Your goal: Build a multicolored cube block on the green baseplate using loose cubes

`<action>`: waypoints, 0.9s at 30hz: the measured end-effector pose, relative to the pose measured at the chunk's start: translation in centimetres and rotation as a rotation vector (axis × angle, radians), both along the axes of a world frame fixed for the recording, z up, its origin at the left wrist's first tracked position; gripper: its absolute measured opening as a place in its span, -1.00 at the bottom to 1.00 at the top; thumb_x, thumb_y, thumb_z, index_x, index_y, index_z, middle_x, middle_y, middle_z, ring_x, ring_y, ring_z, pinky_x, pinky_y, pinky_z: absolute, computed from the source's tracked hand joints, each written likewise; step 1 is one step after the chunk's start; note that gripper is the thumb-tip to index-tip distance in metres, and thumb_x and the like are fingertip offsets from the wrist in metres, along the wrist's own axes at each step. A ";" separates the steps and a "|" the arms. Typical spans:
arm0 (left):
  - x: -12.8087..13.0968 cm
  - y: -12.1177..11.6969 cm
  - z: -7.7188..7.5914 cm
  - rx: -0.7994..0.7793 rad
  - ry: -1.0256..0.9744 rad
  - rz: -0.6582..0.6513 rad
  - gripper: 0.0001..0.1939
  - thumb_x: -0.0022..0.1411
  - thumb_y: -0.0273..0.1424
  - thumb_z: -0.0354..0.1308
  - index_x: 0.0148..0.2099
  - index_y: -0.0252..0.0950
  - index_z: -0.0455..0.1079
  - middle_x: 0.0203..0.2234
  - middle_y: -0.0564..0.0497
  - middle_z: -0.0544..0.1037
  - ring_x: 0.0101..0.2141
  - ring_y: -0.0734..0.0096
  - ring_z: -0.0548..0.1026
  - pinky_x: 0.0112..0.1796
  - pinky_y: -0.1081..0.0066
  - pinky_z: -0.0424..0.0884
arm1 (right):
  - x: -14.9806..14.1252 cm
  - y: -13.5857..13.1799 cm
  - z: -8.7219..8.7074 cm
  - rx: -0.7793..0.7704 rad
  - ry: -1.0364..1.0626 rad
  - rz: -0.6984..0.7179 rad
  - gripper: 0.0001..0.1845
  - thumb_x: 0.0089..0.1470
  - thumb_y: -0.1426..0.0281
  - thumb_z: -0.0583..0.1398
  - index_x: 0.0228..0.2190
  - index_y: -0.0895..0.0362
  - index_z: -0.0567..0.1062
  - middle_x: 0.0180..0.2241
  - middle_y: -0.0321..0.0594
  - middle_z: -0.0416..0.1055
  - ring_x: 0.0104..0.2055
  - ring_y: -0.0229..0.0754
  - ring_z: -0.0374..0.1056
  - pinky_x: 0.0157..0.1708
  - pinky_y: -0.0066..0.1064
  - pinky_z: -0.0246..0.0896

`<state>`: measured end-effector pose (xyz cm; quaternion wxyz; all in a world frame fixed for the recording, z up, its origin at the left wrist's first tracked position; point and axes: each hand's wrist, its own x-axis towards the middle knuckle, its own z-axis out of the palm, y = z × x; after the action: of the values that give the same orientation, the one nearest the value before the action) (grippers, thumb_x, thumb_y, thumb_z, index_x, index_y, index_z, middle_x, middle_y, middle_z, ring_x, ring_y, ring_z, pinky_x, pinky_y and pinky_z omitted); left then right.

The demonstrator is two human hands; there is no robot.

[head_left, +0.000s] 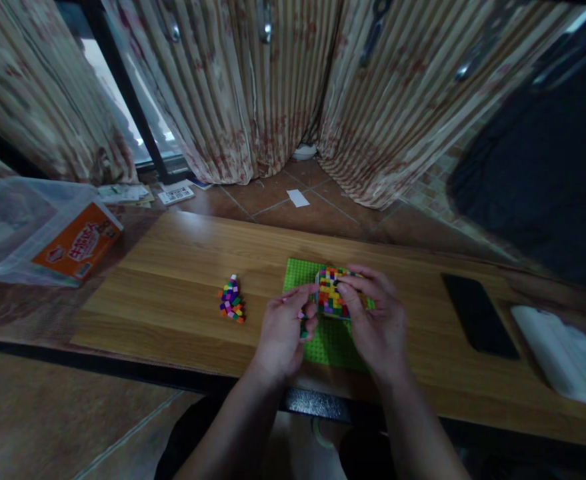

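Observation:
A green studded baseplate [330, 347] lies on the wooden table before me. On its upper part is a block of small multicoloured building bricks [330, 293] set close together in rows. My left hand [287, 327] is at the block's left edge, its fingers curled round several loose toy bricks [303, 327], pink and green ones showing. Over the block's right side, my right hand [377, 317] has thumb and forefinger pinched together at the surface. Whatever is between those fingertips is too small to make out. The right hand hides part of the block.
A loose pile of small bricks [231, 300] lies left of the baseplate on the table [173, 287]. To the right are a black phone [479, 313] and a white object [563, 350]. A clear plastic bin [37, 227] stands at the far left; striped curtains [283, 87] hang behind.

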<state>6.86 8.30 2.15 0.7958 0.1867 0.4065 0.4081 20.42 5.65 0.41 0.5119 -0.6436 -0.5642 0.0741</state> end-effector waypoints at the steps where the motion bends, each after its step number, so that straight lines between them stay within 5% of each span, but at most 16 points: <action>1: -0.1 0.1 0.0 -0.011 0.013 0.034 -0.72 0.02 -0.35 0.22 -0.21 -0.40 0.43 -0.68 0.19 0.23 -0.71 0.69 0.14 -0.68 0.59 -0.15 | 0.2 0.1 -0.1 0.000 0.022 -0.016 -0.85 0.15 0.30 0.22 -0.31 0.01 0.61 -0.07 -0.20 0.46 0.02 -0.07 0.35 0.05 -0.08 0.22; 11: 0.4 0.1 0.0 -0.074 0.101 0.046 -0.78 0.09 -0.43 0.11 -0.20 -0.39 0.42 -0.71 0.19 0.24 -0.74 0.66 0.14 -0.68 0.57 -0.16 | 0.0 0.3 -0.8 -0.154 -0.098 0.059 -0.88 0.09 0.29 0.26 -0.38 -0.02 0.64 0.00 -0.18 0.40 0.12 0.02 0.22 0.12 0.01 0.11; 27: 1.0 -0.5 -0.7 0.028 0.162 0.015 -0.81 0.02 -0.29 0.21 -0.36 -0.32 0.38 -0.73 0.20 0.23 -0.75 0.65 0.13 -0.68 0.53 -0.14 | -0.3 0.7 -0.8 -0.163 -0.039 -0.064 -0.85 0.06 0.27 0.25 -0.41 0.05 0.60 -0.06 -0.11 0.43 0.06 0.03 0.27 0.07 -0.02 0.14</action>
<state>7.85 7.81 1.41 0.7546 0.2271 0.4653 0.4031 20.08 6.36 -0.41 0.4488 -0.7022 -0.5452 0.0908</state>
